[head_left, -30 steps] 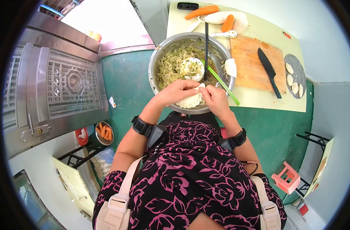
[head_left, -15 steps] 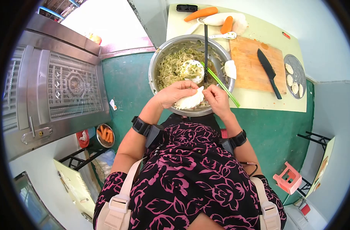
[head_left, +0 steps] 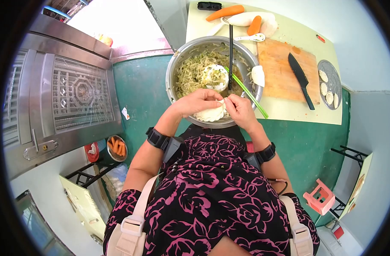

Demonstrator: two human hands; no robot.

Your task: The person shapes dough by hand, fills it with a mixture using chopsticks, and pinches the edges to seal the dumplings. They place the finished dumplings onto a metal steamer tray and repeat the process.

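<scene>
A white pleated dumpling (head_left: 211, 114) is pinched between my two hands over the near edge of a large steel basin (head_left: 171, 70). My left hand (head_left: 198, 102) is closed on its upper left side, and the fingertips of my right hand (head_left: 242, 112) press its right end. Shredded green filling (head_left: 188, 74) lies in the basin around a white round thing (head_left: 216, 81) partly covered with filling. Black chopsticks (head_left: 230, 51) and green sticks (head_left: 251, 97) lean inside the basin. A white dough piece (head_left: 258, 76) hangs on the right rim.
Right of the basin, a wooden cutting board (head_left: 274, 64) carries a black knife (head_left: 299, 77). Several dumplings lie on a round grey tray (head_left: 330, 70). Carrots (head_left: 225, 13), a white radish (head_left: 246, 19) and a spoon (head_left: 257, 37) sit behind. A pink stool (head_left: 319, 197) stands on the floor.
My right fingertips have shifted slightly left, closer to the left hand, pinching the dumpling's edge. The dumpling has tilted a little and sits lower, with its pleats showing more.
</scene>
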